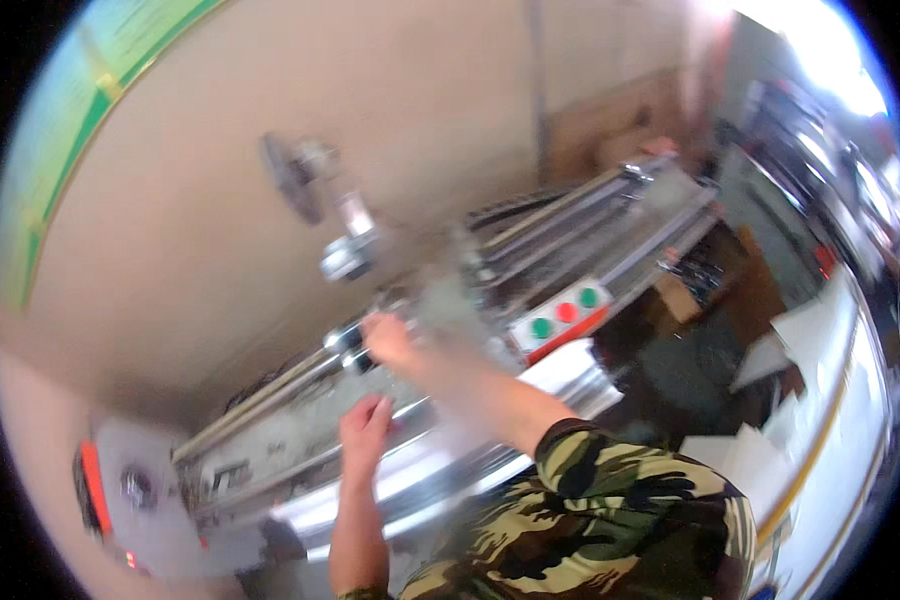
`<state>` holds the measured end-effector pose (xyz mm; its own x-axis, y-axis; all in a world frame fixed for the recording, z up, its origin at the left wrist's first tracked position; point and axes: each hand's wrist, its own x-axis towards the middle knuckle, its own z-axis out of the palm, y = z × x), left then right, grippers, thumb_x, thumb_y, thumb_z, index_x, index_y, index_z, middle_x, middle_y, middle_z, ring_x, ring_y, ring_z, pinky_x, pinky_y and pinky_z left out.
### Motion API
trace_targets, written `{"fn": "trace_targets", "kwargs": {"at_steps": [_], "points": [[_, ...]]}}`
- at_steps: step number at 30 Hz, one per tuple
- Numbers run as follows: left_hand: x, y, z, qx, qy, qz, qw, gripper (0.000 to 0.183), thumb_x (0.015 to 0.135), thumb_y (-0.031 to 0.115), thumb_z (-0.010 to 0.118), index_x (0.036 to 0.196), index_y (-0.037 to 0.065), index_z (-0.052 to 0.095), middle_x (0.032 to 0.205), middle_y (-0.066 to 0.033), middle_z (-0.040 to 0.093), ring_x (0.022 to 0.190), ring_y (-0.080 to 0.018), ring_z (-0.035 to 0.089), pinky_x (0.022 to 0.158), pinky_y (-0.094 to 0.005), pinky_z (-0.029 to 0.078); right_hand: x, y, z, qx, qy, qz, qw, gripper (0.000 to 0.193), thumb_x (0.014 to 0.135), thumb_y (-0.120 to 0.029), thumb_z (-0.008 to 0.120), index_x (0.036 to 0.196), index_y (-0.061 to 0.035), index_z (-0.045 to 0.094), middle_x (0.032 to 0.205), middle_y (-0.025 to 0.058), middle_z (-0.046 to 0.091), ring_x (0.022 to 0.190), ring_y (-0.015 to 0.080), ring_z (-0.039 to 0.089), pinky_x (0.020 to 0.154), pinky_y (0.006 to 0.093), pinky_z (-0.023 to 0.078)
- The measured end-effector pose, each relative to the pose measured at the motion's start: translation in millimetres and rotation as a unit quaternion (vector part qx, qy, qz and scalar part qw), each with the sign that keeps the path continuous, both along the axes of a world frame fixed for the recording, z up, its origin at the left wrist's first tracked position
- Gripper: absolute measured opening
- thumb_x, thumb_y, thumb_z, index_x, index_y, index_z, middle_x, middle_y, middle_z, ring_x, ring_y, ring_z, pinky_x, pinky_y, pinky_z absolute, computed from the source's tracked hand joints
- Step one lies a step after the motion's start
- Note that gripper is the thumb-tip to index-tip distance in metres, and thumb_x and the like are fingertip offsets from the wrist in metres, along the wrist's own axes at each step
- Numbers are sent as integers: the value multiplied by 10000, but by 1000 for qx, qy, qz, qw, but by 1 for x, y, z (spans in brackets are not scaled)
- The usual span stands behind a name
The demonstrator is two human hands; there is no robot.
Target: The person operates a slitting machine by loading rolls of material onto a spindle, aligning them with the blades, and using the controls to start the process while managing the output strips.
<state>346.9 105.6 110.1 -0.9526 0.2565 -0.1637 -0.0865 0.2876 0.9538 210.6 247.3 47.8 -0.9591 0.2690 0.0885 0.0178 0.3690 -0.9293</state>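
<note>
My right hand point(388, 342) reaches across a long machine with rails, its fingers curled against a chrome and black cylindrical part point(346, 347). Blur hides what exactly those fingers grip. Nearer to me, my left hand point(365, 425) is closed above the machine bed point(280, 450); anything inside it is hidden. Below both arms runs a long shiny curved metal piece point(560, 375) along the machine's near side. A round-headed metal fitting on an arm point(348, 257) stands up behind my right hand, close to the wall.
Right of my right forearm sits a control box point(567, 313) with green and red buttons. The rails point(570, 235) continue to the far right. A brown block point(678, 297) lies below them. White sheets point(820, 350) stand at the right. A red-orange strip point(95, 485) marks the left end.
</note>
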Motion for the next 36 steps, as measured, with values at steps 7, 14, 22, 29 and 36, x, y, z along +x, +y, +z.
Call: {"fn": "trace_targets", "kwargs": {"at_steps": [7,14,22,29,36], "points": [[-121,1,3,100,-94,-8,991,252,994,271,616,1021,29,679,898,-66,732,798,-145,683,700,-328,538,23,28,43,45,-85,-39,995,261,944,-251,528,910,-66,709,937,219,690,907,420,671,800,514,541],[-201,58,-26,248,-285,-81,922,348,1050,336,513,1000,15,638,859,-84,686,774,-163,654,684,-323,535,39,17,50,-1,-36,-56,998,269,950,-233,521,886,-46,703,917,230,700,907,425,675,792,511,527],[-214,64,-39,263,-256,-44,929,240,1031,230,551,960,14,626,673,3,520,553,-108,460,481,-255,379,54,39,52,13,-38,25,999,235,952,-211,536,914,-31,683,968,181,713,931,377,683,814,463,537],[-230,87,-24,78,-151,-7,985,250,1017,259,573,846,81,611,583,49,416,417,-50,339,357,-233,212,182,58,189,-4,171,346,922,305,846,-220,602,988,38,683,919,243,684,899,349,667,791,411,529],[-228,34,-36,-110,-53,106,987,261,977,246,617,786,71,588,546,12,445,396,-87,385,356,-267,256,224,443,168,-73,52,-80,993,301,924,-266,556,947,16,660,853,172,645,755,266,586,695,383,485]]}}
